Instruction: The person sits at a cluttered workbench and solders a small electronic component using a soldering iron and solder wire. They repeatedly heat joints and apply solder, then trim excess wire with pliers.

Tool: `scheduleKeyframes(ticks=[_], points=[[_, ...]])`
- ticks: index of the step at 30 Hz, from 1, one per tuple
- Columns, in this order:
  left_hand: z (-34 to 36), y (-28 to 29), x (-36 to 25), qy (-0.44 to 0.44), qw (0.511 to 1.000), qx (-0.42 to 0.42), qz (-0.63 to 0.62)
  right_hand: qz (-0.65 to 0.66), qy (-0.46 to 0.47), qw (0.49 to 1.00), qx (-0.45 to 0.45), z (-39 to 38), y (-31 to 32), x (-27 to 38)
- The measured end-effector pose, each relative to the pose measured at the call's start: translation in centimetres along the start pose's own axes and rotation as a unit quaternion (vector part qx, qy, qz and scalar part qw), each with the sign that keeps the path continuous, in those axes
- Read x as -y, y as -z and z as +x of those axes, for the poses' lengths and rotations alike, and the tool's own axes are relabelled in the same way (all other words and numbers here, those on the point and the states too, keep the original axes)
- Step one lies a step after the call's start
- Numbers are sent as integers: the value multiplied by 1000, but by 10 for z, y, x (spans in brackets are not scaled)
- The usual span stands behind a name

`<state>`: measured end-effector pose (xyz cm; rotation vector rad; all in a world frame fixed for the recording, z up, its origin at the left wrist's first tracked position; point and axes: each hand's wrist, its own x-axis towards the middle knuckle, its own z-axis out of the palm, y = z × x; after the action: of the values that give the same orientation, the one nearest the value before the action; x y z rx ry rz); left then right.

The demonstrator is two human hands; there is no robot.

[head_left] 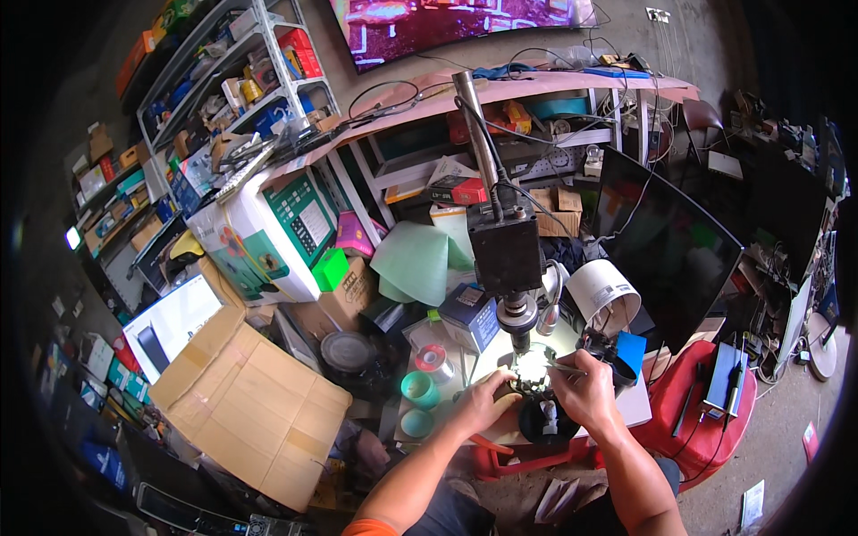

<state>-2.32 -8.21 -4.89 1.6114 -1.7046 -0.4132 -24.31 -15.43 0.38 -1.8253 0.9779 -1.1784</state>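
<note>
**benchrat:** Two hands on the job here, both right under the microscope (pixel 507 259) in the middle of the desk (pixel 636 406). The left hand (pixel 483 400) is curled, fingers pressed down on a small lit workpiece (pixel 531 368) sitting in the bright spot below the lens. The right hand (pixel 583 389) is pinching a thin pair of tweezers (pixel 565 364), tip pointing left into that same bright patch.

**solderfan:** What exactly is the workpiece?

**benchrat:** Can't tell, it's too small and washed out by the light. It's between the two hands, touching the left fingers.

**solderfan:** What else is around?

**benchrat:** Just left of the hands there's a teal tape roll (pixel 419 389) and a silvery solder spool (pixel 433 360) a bit farther back. To the right stands a big dark monitor (pixel 675 250), and a white paper roll (pixel 601 293) sits next to the microscope. A big cardboard box (pixel 250 402) sits well off to the left, and metal shelves (pixel 241 80) full of clutter are at the far left.
</note>
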Motion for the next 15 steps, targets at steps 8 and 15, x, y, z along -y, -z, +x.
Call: scheduleKeyframes(ticks=[8,15], points=[[-3,0,15,19,1000,2,0,2,-17,1000,-10,-1,8,16],[-1,4,10,20,1000,-13,-16,1,-14,1000,-7,0,13,17]])
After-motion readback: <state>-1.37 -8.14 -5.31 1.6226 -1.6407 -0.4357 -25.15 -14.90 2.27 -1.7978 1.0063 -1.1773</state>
